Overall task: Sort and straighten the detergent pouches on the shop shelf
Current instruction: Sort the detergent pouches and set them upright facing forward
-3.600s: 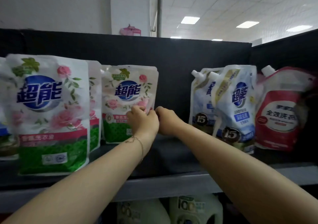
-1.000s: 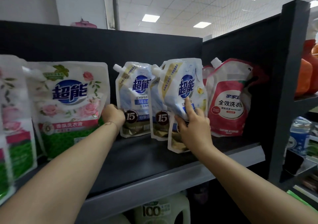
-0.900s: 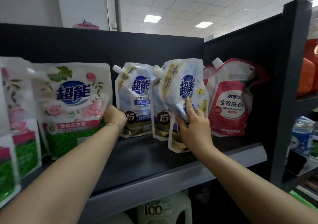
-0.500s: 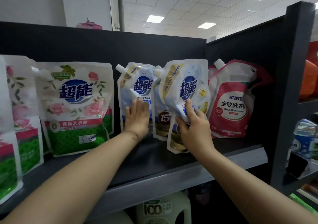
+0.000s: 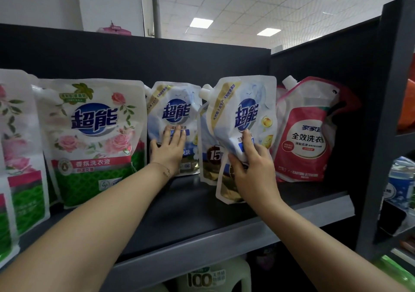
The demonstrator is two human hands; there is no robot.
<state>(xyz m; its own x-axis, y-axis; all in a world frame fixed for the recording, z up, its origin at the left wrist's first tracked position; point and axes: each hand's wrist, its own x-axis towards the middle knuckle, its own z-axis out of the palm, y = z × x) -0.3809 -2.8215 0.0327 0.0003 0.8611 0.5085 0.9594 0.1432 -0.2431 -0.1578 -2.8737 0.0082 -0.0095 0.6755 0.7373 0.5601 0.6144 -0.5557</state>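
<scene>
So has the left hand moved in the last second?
Yes: left hand shifted right, from beside the rose pouch onto the leftmost blue pouch, fingers flat.

**Covered, cropped, unreadable**

The flat fingers (image 5: 177, 135) of the left hand (image 5: 167, 151) cover the left blue pouch's (image 5: 177, 103) lower label. The right hand (image 5: 251, 168) grips the front blue pouch (image 5: 244, 103) and hides its midsection. Just left of that hand's fingers, the middle pouch (image 5: 207, 163) shows only a strip. Far left of the fingers, the frame cuts a rose pouch (image 5: 15, 157). Below them, a jug (image 5: 208, 278) is cropped. Fine print is illegible.

One head-worn camera looks level and slightly right at the dark shelf (image 5: 190, 206) from arm's reach, with ceiling (image 5: 269, 4) above it.
</scene>
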